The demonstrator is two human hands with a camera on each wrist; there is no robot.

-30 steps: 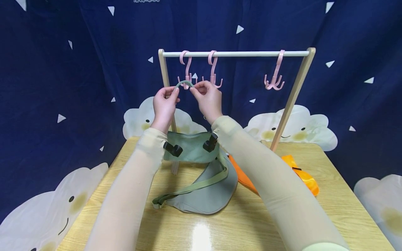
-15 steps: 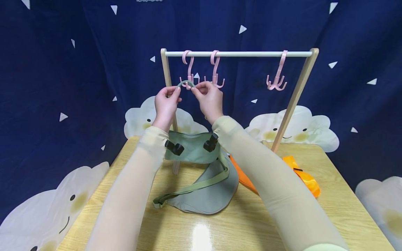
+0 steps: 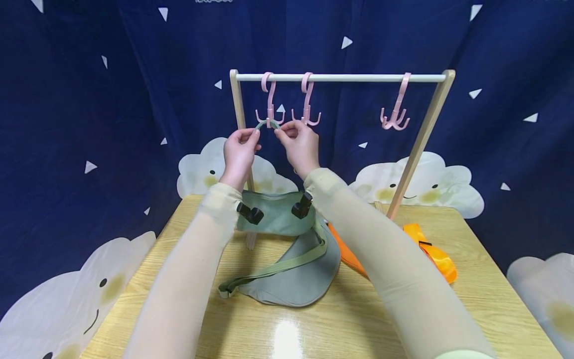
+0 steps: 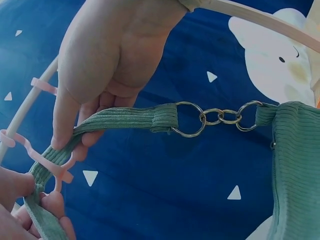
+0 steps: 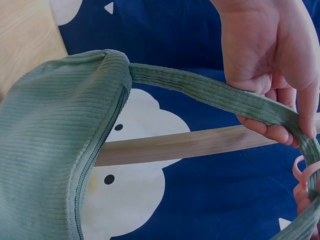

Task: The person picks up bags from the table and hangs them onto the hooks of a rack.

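A green corduroy bag (image 3: 279,212) with a zipper hangs from its strap (image 5: 195,89) below both hands. My left hand (image 3: 239,153) pinches the strap between thumb and fingers on one side of the leftmost pink hook (image 3: 270,99). On the other side, my right hand (image 3: 302,148) pinches it too. Between them the strap arches at the hook's prongs, and one prong crosses in front of it in the left wrist view. Metal rings (image 4: 220,116) join one strap end to the bag. Whether the strap bears on the hook I cannot tell.
Two more pink hooks, one near (image 3: 307,99) and one far right (image 3: 394,107), hang on the white rail (image 3: 354,78) of a wooden-legged rack. On the table (image 3: 251,329) lie a grey bag (image 3: 296,284) with a green strap and an orange item (image 3: 437,259), partly behind my right arm.
Both hands have come down slightly with the strap. The strap's arch now sits lower at the leftmost hook's prongs, and the green bag has dropped a little.
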